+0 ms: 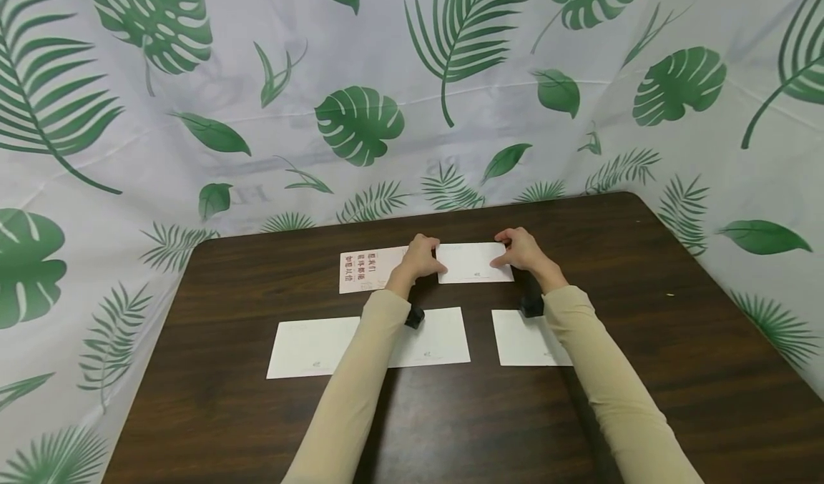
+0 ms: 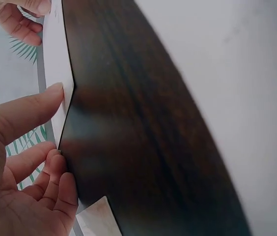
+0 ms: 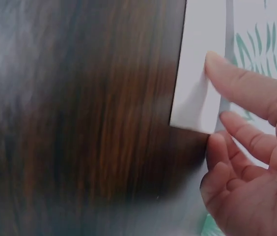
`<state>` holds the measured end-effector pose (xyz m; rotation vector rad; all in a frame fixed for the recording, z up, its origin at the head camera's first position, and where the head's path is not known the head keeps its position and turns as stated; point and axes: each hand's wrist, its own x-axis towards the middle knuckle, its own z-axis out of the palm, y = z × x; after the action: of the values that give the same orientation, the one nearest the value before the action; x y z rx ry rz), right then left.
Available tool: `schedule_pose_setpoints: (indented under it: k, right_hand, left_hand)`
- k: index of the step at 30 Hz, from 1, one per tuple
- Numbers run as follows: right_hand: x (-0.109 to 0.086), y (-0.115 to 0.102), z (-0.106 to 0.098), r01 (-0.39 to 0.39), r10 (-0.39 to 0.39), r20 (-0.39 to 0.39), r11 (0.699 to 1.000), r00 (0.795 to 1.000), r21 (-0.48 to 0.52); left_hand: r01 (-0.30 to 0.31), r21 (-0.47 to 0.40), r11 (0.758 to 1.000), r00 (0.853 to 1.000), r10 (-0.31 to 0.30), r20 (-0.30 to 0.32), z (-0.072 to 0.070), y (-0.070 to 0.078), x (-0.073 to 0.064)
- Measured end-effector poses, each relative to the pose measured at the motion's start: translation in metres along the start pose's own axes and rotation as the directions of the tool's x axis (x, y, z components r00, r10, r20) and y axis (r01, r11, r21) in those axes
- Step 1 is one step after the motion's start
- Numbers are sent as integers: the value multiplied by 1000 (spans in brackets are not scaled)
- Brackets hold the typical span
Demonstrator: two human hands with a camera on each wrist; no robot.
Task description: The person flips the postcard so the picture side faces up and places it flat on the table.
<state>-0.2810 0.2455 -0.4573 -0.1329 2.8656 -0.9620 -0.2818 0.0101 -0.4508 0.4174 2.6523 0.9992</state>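
A white card (image 1: 475,264) lies in the back row on the dark table, with a small printed mark near its front edge. My left hand (image 1: 420,257) holds its left end, and my right hand (image 1: 523,250) holds its right end. In the left wrist view, the left thumb lies on the card (image 2: 62,64) while the forefinger touches its corner. The right wrist view shows the right thumb on the card's face (image 3: 192,98), the other fingers bent by its edge. Just left of it is a card with red lettering (image 1: 360,273), partly covered by my left hand.
Nearer to me lie three white cards: one at left (image 1: 312,348), one in the middle (image 1: 434,341) and one at right (image 1: 523,341). My sleeves partly cover them. A leaf-print cloth (image 1: 386,55) hangs behind the wood-grain table (image 1: 219,398).
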Motion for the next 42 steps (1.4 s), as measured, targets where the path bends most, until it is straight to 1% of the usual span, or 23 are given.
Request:
schedule_pose_setpoints:
  k: [3,9,14,17,21,27,31,33,37,42]
  right_hand:
    - [2,1,0,10,-9,15,1000,1000,-8]
    - [6,-2,-2,22,-21,59,1000,998,-14]
    - [7,-6,-4,-15,18,96,999,995,-33]
    - [8,-7,-5,-49,52,105,998,993,-36]
    - [8,-8,-4,-81,84,97,996,992,-33]
    - [7,-8,-5,-99,104,97,994,990,-48]
    - [5,-5,-7,-118,125,95,990,988,-77]
    - [3,-3,-8,-107,115,82,990,990,-94]
    - [-3,1,-9,-63,66,26,991,997,-116]
    - [-8,5,-8,-47,47,-7,996,999,-75]
  left_hand:
    - [15,0,1000,1000,-15,10,-1,-1,1]
    - [37,5,999,999,-37,8,-2,-2,2]
    - [43,-5,999,999,-43,17,-5,0,2]
    - [42,-19,999,999,-41,21,-6,1,1]
    - [36,-33,999,999,-35,18,-5,1,0]
    - [49,-63,997,999,-48,4,-3,2,0]
    - [51,-45,998,999,-51,6,-3,3,0]
    - [50,-32,998,999,-50,4,-3,4,0]
    - [53,-26,998,999,-54,-3,-2,4,0]
    - [59,-68,996,998,-61,-19,0,3,-1]
